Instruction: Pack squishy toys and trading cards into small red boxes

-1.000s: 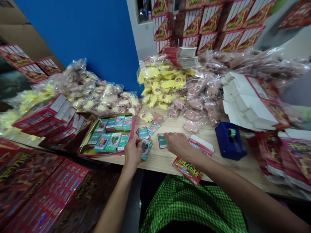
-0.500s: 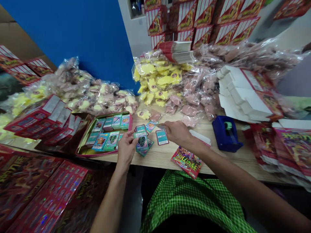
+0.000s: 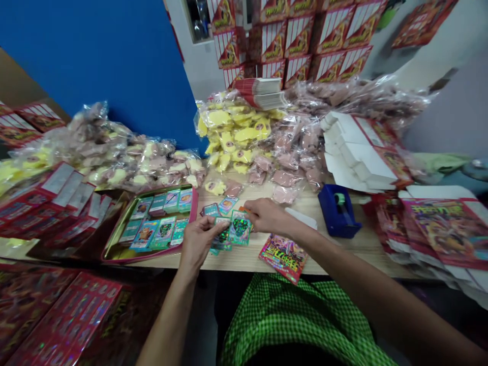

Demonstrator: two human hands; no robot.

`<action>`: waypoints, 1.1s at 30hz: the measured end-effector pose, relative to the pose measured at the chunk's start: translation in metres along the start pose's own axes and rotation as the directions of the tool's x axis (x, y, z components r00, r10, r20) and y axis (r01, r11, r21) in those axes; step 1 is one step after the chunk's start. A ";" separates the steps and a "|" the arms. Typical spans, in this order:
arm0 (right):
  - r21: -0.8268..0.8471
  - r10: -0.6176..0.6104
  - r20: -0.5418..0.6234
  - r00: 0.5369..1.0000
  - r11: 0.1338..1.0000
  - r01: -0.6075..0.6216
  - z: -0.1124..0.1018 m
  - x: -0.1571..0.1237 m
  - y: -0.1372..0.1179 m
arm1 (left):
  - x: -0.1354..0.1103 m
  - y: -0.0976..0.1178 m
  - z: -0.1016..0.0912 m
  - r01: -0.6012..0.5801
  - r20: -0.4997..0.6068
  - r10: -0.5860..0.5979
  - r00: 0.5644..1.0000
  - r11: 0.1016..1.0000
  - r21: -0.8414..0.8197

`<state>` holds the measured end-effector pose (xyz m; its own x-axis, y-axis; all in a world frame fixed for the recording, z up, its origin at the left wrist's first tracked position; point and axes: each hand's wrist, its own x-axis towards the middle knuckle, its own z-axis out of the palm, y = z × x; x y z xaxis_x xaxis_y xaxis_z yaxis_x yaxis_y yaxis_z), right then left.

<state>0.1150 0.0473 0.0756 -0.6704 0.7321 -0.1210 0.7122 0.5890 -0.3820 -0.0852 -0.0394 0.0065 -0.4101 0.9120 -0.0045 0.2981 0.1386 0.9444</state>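
Two rows of cards (image 3: 165,231) are filling the tin (image 3: 194,204); left hand (image 3: 195,242) is pinching green cards (image 3: 223,240) over the table (image 3: 238,257), right hand (image 3: 266,217) is gripping another green card (image 3: 240,229) just beside them, red pack (image 3: 284,256) is lying nearby, blue tape dispenser (image 3: 335,216) is sitting farther right.

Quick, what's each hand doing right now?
Left hand: closed, pinching a green card between thumb and fingers.
Right hand: closed, holding another green card by its right side.
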 end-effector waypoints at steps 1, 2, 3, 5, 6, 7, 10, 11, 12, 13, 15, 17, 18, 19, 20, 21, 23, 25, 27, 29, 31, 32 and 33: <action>-0.008 0.038 -0.007 0.999 0.999 -0.038 -0.005 -0.003 0.010 | 0.002 -0.004 -0.003 0.000 -0.008 0.000 1.000 0.999 0.044; -0.018 0.081 -0.022 0.996 0.997 -0.081 -0.011 -0.007 0.023 | 0.004 -0.007 -0.006 -0.002 -0.021 0.003 1.000 0.996 0.089; -0.032 0.126 -0.046 0.991 0.991 -0.128 -0.018 -0.012 0.037 | 0.005 -0.010 -0.007 -0.004 -0.043 0.009 0.999 0.992 0.127; -0.067 0.214 -0.112 0.970 0.973 -0.222 -0.030 -0.025 0.066 | 0.004 -0.013 0.000 -0.050 -0.103 0.075 0.992 0.971 0.232; -0.084 0.253 -0.148 0.956 0.960 -0.267 -0.034 -0.032 0.079 | 0.001 -0.012 0.011 -0.100 -0.115 0.139 0.984 0.950 0.296; -0.096 0.287 -0.184 0.940 0.947 -0.308 -0.037 -0.040 0.090 | -0.004 -0.009 0.026 -0.167 -0.093 0.212 0.973 0.921 0.351; -0.101 0.366 -0.289 0.885 0.907 -0.408 -0.035 -0.056 0.111 | -0.029 0.007 0.088 -0.387 0.166 0.350 0.922 0.840 0.381; -0.090 0.384 -0.324 0.865 0.897 -0.432 -0.031 -0.060 0.114 | -0.037 0.014 0.111 -0.426 0.261 0.349 0.900 0.833 0.354; -0.075 0.399 -0.356 0.845 0.889 -0.452 -0.027 -0.062 0.115 | -0.045 0.021 0.131 -0.444 0.327 0.337 0.883 0.825 0.350; -0.057 0.410 -0.382 0.828 0.884 -0.464 -0.023 -0.064 0.116 | -0.051 0.027 0.147 -0.442 0.367 0.310 0.877 0.819 0.364; -0.015 0.414 -0.420 0.808 0.887 -0.462 -0.017 -0.068 0.114 | -0.057 0.036 0.166 -0.424 0.382 0.276 0.882 0.819 0.386; 0.022 0.402 -0.444 0.801 0.898 -0.439 -0.017 -0.075 0.110 | -0.059 0.040 0.168 -0.426 0.340 0.311 0.888 0.835 0.348; 0.042 0.388 -0.458 0.800 0.908 -0.417 -0.019 -0.079 0.107 | -0.058 0.040 0.165 -0.447 0.308 0.356 0.882 0.840 0.309; 0.062 0.358 -0.481 0.800 0.925 -0.376 -0.022 -0.084 0.103 | -0.058 0.039 0.161 -0.482 0.276 0.412 0.868 0.834 0.271; 0.079 0.311 -0.521 0.795 0.945 -0.318 -0.026 -0.089 0.098 | -0.057 0.038 0.157 -0.521 0.237 0.470 0.850 0.818 0.245; 0.087 0.251 -0.577 0.778 0.965 -0.247 -0.030 -0.093 0.094 | -0.057 0.038 0.153 -0.560 0.195 0.526 0.828 0.794 0.237; 0.075 0.124 -0.696 0.707 0.992 -0.100 -0.039 -0.100 0.084 | -0.057 0.037 0.149 -0.627 0.112 0.622 0.775 0.734 0.261; 0.035 0.034 -0.762 0.647 0.999 -0.011 -0.045 -0.103 0.074 | -0.057 0.039 0.149 -0.665 0.041 0.687 0.725 0.684 0.300; -0.034 -0.062 -0.754 0.654 0.998 0.056 -0.046 -0.104 0.066 | -0.056 0.041 0.151 -0.685 -0.013 0.726 0.688 0.655 0.320; -0.145 -0.181 -0.691 0.700 0.983 0.112 -0.044 -0.104 0.060 | -0.055 0.042 0.152 -0.689 -0.069 0.740 0.669 0.652 0.316; -0.250 -0.265 -0.590 0.763 0.958 0.140 -0.039 -0.106 0.056 | -0.052 0.041 0.153 -0.668 -0.119 0.725 0.678 0.676 0.311; -0.278 -0.282 -0.543 0.791 0.949 0.148 -0.035 -0.109 0.056 | -0.050 0.039 0.153 -0.652 -0.138 0.712 0.688 0.691 0.313; -0.280 -0.284 -0.515 0.809 0.947 0.155 -0.031 -0.112 0.057 | -0.049 0.038 0.153 -0.634 -0.155 0.698 0.699 0.705 0.318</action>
<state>0.2371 0.0094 0.0960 -0.6376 0.6009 0.4821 0.6294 0.7672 -0.1238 0.0776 -0.0199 -0.0081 -0.2124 0.6746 0.7070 0.7440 -0.3574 0.5645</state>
